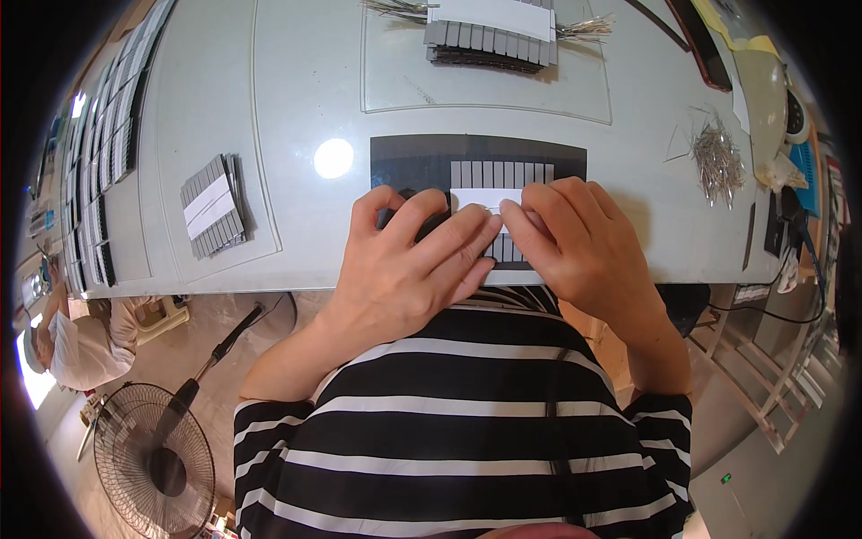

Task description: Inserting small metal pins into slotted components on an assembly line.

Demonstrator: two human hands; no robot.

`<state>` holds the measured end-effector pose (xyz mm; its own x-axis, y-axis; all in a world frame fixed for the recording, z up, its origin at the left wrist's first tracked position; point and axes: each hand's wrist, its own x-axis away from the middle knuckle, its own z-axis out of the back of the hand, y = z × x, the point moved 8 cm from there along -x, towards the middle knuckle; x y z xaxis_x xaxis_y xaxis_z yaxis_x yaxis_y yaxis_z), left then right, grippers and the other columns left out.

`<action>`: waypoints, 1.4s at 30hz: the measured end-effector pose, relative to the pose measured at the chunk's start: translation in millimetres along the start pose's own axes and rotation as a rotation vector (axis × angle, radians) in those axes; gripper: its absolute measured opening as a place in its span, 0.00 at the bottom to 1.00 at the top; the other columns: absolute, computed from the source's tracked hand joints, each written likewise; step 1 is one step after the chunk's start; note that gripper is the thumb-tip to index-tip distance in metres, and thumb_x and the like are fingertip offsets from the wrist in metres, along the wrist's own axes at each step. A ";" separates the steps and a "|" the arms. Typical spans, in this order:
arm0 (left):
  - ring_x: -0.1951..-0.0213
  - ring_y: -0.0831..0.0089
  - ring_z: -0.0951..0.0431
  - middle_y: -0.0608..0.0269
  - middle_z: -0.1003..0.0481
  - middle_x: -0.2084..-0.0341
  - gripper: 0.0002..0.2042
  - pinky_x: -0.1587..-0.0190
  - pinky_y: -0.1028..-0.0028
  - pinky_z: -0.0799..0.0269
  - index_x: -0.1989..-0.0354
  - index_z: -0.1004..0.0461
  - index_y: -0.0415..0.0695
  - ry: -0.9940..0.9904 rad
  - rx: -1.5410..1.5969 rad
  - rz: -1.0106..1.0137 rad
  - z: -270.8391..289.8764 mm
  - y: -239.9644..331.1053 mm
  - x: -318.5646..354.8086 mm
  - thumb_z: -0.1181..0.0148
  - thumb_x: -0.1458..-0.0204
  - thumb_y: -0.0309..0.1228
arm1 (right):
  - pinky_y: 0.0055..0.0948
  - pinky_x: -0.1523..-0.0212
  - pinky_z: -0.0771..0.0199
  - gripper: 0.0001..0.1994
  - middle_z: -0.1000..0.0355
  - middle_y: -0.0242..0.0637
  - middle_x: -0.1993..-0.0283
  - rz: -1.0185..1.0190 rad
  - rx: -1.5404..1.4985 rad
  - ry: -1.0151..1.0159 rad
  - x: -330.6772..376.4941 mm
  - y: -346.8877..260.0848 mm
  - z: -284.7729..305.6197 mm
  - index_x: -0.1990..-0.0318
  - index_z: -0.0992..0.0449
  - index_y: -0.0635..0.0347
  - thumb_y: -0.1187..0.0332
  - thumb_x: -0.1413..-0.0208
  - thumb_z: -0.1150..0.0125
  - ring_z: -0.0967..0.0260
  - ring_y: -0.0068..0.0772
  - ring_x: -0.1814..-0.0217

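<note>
Pressing down with both hands, you have your fingers on a row of small grey bars (499, 174) that lies on a dark mat (404, 157) at the near edge of the table (305, 90). The row runs left to right, its long axis across your body, and a white strip (480, 196) crosses it along that same line.

Your right hand (579, 242) is the nearer one: it sits over the right half of the row, fingers close together and bent, tips pressed onto the strip. Your left hand (413, 260) lies flatter, fingers spread a little, over the mat's left part, its fingertips meeting the right hand's at the middle of the row. Neither hand is closed around anything; both press from above. Both wrists come in from the table's near edge, forearms angled inward.

To your left lies a taped bundle of bars (213, 207); another bundle (492, 34) sits at the far edge, and loose thin wires (718, 160) lie well to your right.
</note>
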<state>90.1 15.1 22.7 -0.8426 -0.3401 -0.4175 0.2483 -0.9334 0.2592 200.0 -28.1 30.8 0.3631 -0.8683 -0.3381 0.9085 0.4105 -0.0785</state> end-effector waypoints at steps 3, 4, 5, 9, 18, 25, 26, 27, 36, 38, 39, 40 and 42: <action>0.53 0.68 0.29 0.71 0.26 0.55 0.16 0.51 0.62 0.39 0.55 0.20 0.44 -0.001 0.002 -0.006 -0.1 0.4 0.6 0.32 0.53 0.35 | 0.29 0.64 0.29 0.14 0.32 0.33 0.59 0.067 0.059 0.019 0.9 -3.3 2.8 0.59 0.20 0.60 0.75 0.57 0.33 0.33 0.32 0.60; 0.54 0.69 0.28 0.72 0.25 0.54 0.18 0.50 0.62 0.40 0.54 0.19 0.47 -0.016 -0.002 0.006 -1.4 -0.1 1.3 0.30 0.54 0.35 | 0.29 0.64 0.29 0.14 0.32 0.33 0.59 0.065 0.059 0.018 1.6 -2.0 2.1 0.59 0.20 0.60 0.75 0.57 0.33 0.33 0.32 0.60; 0.55 0.69 0.27 0.73 0.24 0.53 0.19 0.48 0.62 0.40 0.53 0.17 0.49 -0.032 -0.007 0.017 -2.6 -0.6 1.7 0.29 0.56 0.35 | 0.28 0.64 0.32 0.12 0.31 0.33 0.60 0.101 0.093 0.049 2.8 -3.6 3.0 0.62 0.21 0.61 0.73 0.56 0.36 0.33 0.31 0.59; 0.55 0.69 0.27 0.73 0.24 0.52 0.20 0.48 0.62 0.40 0.52 0.18 0.49 -0.035 -0.013 0.006 -3.1 0.0 1.2 0.29 0.56 0.35 | 0.27 0.63 0.35 0.12 0.29 0.33 0.60 0.157 0.173 0.074 7.4 -4.6 6.3 0.61 0.21 0.61 0.70 0.55 0.38 0.33 0.30 0.57; 0.53 0.68 0.28 0.69 0.26 0.55 0.16 0.51 0.62 0.38 0.56 0.20 0.42 -0.001 0.006 -0.029 0.4 2.6 -0.4 0.32 0.54 0.33 | 0.31 0.62 0.33 0.19 0.30 0.32 0.57 -0.085 0.010 0.130 27.5 -1.1 9.5 0.50 0.22 0.61 0.70 0.52 0.35 0.33 0.33 0.58; 0.55 0.69 0.27 0.71 0.24 0.52 0.20 0.49 0.63 0.39 0.51 0.18 0.49 -0.048 0.005 0.006 -2.2 -0.4 -0.1 0.29 0.56 0.33 | 0.31 0.62 0.32 0.17 0.30 0.33 0.60 -0.186 -0.100 0.138 12.1 9.8 6.8 0.55 0.22 0.63 0.72 0.55 0.36 0.33 0.36 0.60; 0.55 0.69 0.27 0.71 0.24 0.52 0.20 0.50 0.64 0.38 0.51 0.18 0.48 -0.042 0.013 0.006 -2.2 -0.8 -0.1 0.29 0.56 0.33 | 0.31 0.62 0.32 0.16 0.30 0.33 0.61 -0.163 -0.101 0.119 9.2 8.9 6.5 0.57 0.22 0.64 0.72 0.56 0.37 0.32 0.35 0.60; 0.55 0.69 0.27 0.71 0.24 0.52 0.20 0.50 0.64 0.38 0.51 0.18 0.48 -0.041 0.011 0.007 -2.1 -1.0 -0.2 0.29 0.56 0.33 | 0.31 0.62 0.32 0.15 0.30 0.33 0.63 -0.138 -0.102 0.101 6.4 7.8 5.9 0.59 0.22 0.65 0.72 0.57 0.38 0.32 0.35 0.60; 0.55 0.68 0.27 0.70 0.23 0.53 0.20 0.50 0.64 0.38 0.52 0.18 0.47 -0.041 0.042 0.007 -1.7 -1.7 -0.6 0.29 0.56 0.33 | 0.29 0.61 0.33 0.09 0.31 0.35 0.66 0.088 0.056 0.111 -4.9 -1.9 5.8 0.69 0.23 0.66 0.72 0.60 0.39 0.33 0.33 0.59; 0.55 0.67 0.27 0.70 0.24 0.52 0.20 0.50 0.63 0.39 0.52 0.19 0.46 -0.045 0.058 0.009 -1.3 -2.0 -1.2 0.29 0.56 0.33 | 0.31 0.60 0.32 0.10 0.29 0.35 0.64 0.113 0.061 0.069 -4.8 -4.8 7.0 0.67 0.22 0.67 0.74 0.60 0.38 0.32 0.34 0.58; 0.55 0.67 0.27 0.70 0.24 0.52 0.20 0.50 0.63 0.39 0.52 0.19 0.46 -0.045 0.057 0.012 -1.4 -2.3 -0.9 0.29 0.56 0.33 | 0.33 0.59 0.31 0.11 0.28 0.36 0.62 0.139 0.066 0.029 -4.4 -6.8 5.3 0.65 0.21 0.68 0.76 0.59 0.36 0.31 0.35 0.57; 0.54 0.67 0.27 0.69 0.24 0.52 0.20 0.49 0.63 0.38 0.52 0.19 0.46 -0.045 0.057 0.009 -1.6 -2.1 -0.7 0.29 0.56 0.33 | 0.33 0.59 0.31 0.11 0.28 0.36 0.62 0.141 0.065 0.028 -3.9 -6.2 5.7 0.65 0.21 0.68 0.76 0.59 0.36 0.31 0.35 0.57; 0.54 0.67 0.27 0.69 0.24 0.52 0.20 0.49 0.63 0.38 0.52 0.19 0.46 -0.045 0.056 0.007 -2.0 -2.1 -0.8 0.29 0.56 0.33 | 0.32 0.57 0.31 0.10 0.27 0.36 0.62 0.185 0.043 -0.007 -2.0 -8.0 3.7 0.66 0.20 0.67 0.74 0.59 0.37 0.31 0.33 0.56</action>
<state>91.2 17.0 20.7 -0.8619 -0.3396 -0.3765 0.2278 -0.9228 0.3108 192.8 -30.7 35.5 0.5258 -0.7811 -0.3367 0.8341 0.5511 0.0242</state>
